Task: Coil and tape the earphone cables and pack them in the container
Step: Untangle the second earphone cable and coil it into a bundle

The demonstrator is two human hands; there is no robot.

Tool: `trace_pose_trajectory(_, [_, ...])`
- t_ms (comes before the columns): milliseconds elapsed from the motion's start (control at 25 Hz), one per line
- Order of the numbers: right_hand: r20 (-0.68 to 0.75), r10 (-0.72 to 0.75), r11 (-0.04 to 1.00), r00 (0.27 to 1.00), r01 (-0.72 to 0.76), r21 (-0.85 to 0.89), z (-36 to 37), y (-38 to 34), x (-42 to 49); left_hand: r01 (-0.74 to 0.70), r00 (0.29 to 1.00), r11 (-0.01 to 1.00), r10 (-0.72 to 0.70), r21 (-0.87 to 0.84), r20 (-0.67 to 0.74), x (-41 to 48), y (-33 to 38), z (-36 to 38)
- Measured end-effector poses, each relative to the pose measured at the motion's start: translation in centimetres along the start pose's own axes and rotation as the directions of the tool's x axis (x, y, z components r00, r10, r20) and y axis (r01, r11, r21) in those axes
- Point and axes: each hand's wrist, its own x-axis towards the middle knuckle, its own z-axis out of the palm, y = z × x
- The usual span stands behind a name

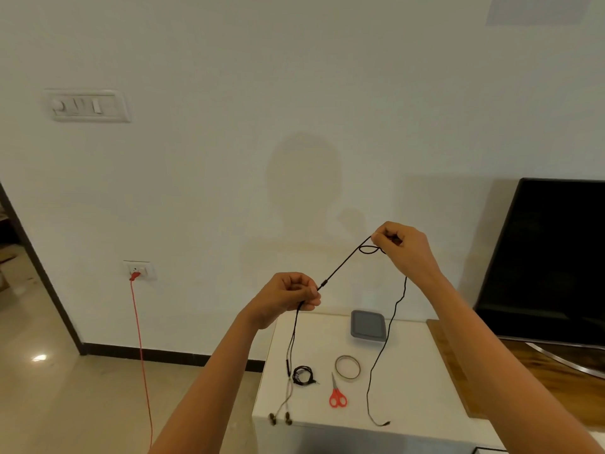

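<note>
I hold a black earphone cable (343, 261) stretched in the air above a white table (412, 388). My left hand (289, 294) pinches it low, and its earbuds (280, 418) dangle at the table's front edge. My right hand (401, 245) grips the cable higher up beside a small loop, and the plug end (383, 423) trails down onto the table. A second earphone cable (302, 375) lies coiled on the table. A tape roll (347, 367) lies beside red-handled scissors (337, 393). The grey lidded container (368, 324) sits at the table's back.
A dark TV screen (550, 257) stands on a wooden unit (458, 371) to the right. A red cord (141, 355) hangs from a wall socket (139, 269) at the left. A switch panel (88, 105) is on the wall. Tiled floor lies left of the table.
</note>
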Motion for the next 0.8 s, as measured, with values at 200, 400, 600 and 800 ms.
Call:
trace_pose_trajectory(200, [0.002,-0.006,1.0,1.0,0.006,0.013,-0.5,-0.1,0.0,0.075,0.997,0.997,-0.075,-0.026,-0.002,-0.3,0.4,0.4])
trace_pose_trajectory(400, [0.033,-0.01,0.999,0.999,0.009,0.035,-1.3,-0.4,0.0,0.124,0.992,0.983,-0.123,-0.133,0.014,-0.3,0.2,0.4])
trace_pose_trajectory(600, [0.068,-0.005,1.0,0.998,0.003,0.025,-2.2,-0.4,0.4,0.138,0.99,0.968,-0.126,-0.212,0.067,-0.2,0.5,0.4])
trace_pose_trajectory(800, [0.16,0.032,0.971,0.987,-0.068,0.229,-2.5,-1.3,0.3,0.085,0.992,0.992,-0.093,0.094,0.087,0.0,0.9,1.2])
